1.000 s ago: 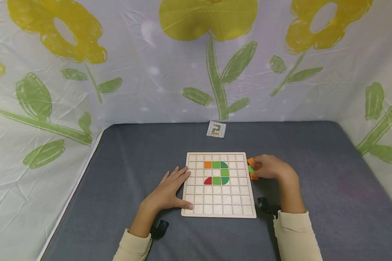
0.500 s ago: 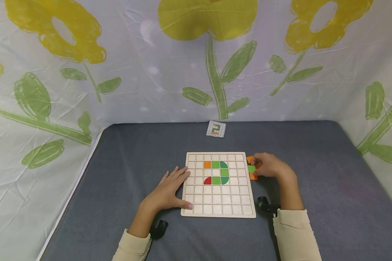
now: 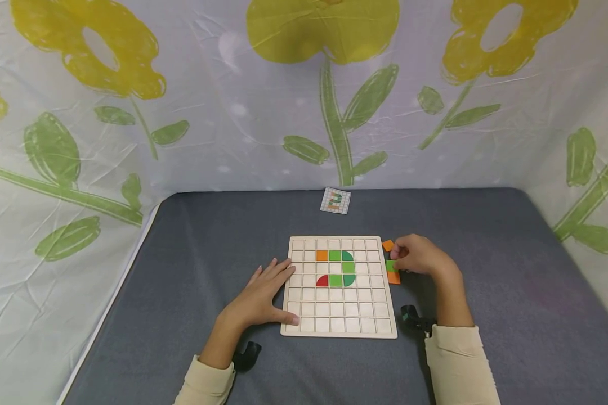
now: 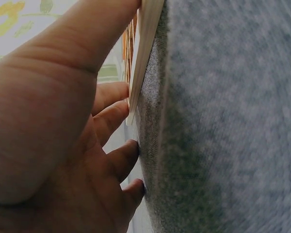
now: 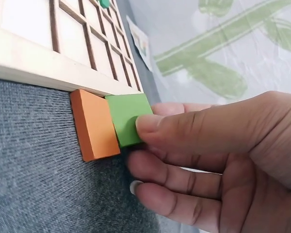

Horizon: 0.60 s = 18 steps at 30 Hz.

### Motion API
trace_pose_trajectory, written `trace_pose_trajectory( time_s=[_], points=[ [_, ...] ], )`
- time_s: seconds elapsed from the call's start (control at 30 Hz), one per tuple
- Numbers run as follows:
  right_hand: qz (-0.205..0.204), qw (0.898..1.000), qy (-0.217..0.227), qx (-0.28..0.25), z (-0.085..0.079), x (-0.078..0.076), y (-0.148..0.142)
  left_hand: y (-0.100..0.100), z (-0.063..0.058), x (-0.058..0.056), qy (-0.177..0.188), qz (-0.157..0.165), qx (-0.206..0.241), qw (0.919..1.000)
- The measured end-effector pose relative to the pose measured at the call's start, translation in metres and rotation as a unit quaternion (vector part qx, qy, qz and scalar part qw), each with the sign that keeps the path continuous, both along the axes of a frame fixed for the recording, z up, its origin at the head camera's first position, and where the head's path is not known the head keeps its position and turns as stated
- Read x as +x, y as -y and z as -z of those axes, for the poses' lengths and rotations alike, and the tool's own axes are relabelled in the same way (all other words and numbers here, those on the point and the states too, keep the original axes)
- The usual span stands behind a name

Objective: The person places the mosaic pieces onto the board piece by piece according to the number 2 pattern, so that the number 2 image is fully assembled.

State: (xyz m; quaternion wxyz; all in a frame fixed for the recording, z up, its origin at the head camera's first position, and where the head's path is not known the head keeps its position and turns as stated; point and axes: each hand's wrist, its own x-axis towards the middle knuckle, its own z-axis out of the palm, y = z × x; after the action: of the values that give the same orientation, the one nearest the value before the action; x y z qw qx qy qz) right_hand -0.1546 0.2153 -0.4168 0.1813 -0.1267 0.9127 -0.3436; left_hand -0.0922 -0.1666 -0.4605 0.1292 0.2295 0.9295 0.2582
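My left hand (image 3: 257, 297) rests along the left edge of a wooden grid board (image 3: 337, 324), fingers spread, thumb on its near left corner. Set in the grid are an orange square (image 3: 322, 255), green squares (image 3: 348, 268), dark green quarter-rounds and a red quarter-round (image 3: 322, 280). At the board's right edge my right hand (image 3: 425, 259) pinches a green square tile (image 5: 127, 116), thumb on its face, other fingers partly hidden behind. That tile sits against an orange tile (image 5: 98, 125) lying on the cloth beside the board. Another orange tile (image 3: 387, 245) lies beyond it, near the fingertips.
A small card (image 3: 335, 201) with a coloured grid pattern lies near the back of the grey cloth-covered table (image 3: 233, 225). A hanging cloth (image 3: 208, 112) printed with yellow flowers rises behind and at both sides. Black wrist mounts (image 3: 247, 356) are worn below each hand.
The green tile and the orange tile beside it have slid slightly toward me, leaving a gap to the far orange tile. The left hand and board stay put.
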Motion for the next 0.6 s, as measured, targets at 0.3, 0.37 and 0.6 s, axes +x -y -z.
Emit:
trace_pose_trajectory(
  time_s=[0.3, 0.37, 0.6],
  points=[
    [0.003, 0.999, 0.027, -0.040, -0.0008, -0.0007, -0.0033, -0.0007, -0.0004, -0.0005, -0.002, -0.005, -0.003, 1.0000],
    [0.003, 0.999, 0.032, -0.044, -0.0009, -0.0008, -0.0039, -0.0007, -0.0005, -0.0004, -0.002, -0.005, -0.004, 1.0000],
    [0.005, 0.998, 0.047, -0.046, -0.0020, 0.0000, -0.0035, -0.0003, -0.0016, 0.0006, 0.002, -0.002, 0.003, 1.0000]
  ],
)
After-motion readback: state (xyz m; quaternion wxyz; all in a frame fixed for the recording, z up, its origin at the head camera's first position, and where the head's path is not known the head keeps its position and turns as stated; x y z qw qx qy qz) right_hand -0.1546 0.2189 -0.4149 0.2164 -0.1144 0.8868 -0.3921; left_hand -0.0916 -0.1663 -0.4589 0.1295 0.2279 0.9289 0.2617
